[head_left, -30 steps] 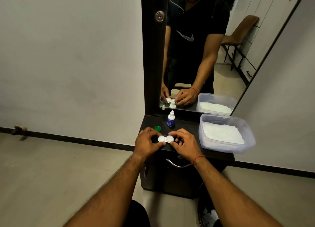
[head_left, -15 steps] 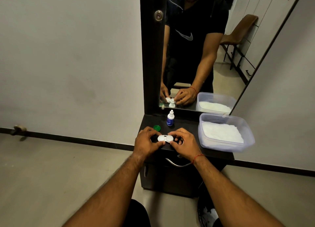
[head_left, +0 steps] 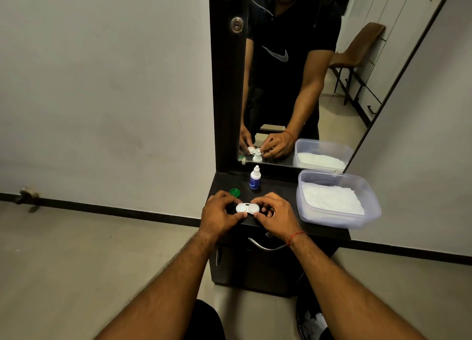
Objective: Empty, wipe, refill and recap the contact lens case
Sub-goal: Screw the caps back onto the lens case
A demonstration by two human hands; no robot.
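Note:
A white two-well contact lens case (head_left: 247,208) lies near the front of a small dark cabinet top (head_left: 278,186). My left hand (head_left: 219,213) pinches its left end with thumb and fingers. My right hand (head_left: 274,214) pinches its right end the same way. Both wells look white from above; I cannot tell whether caps sit on them. A green cap (head_left: 234,192) lies loose just behind my left hand. Behind the case a small white dropper bottle with a blue label (head_left: 255,178) stands upright.
A clear plastic tub (head_left: 367,199) holding white tissue stands at the right of the cabinet top, overhanging its edge. A tall mirror (head_left: 293,71) rises behind and reflects me. A drawer handle (head_left: 265,246) sits below the top. Bare floor lies to the left.
Both hands stay on the case with barely any shift; the view has crept slightly.

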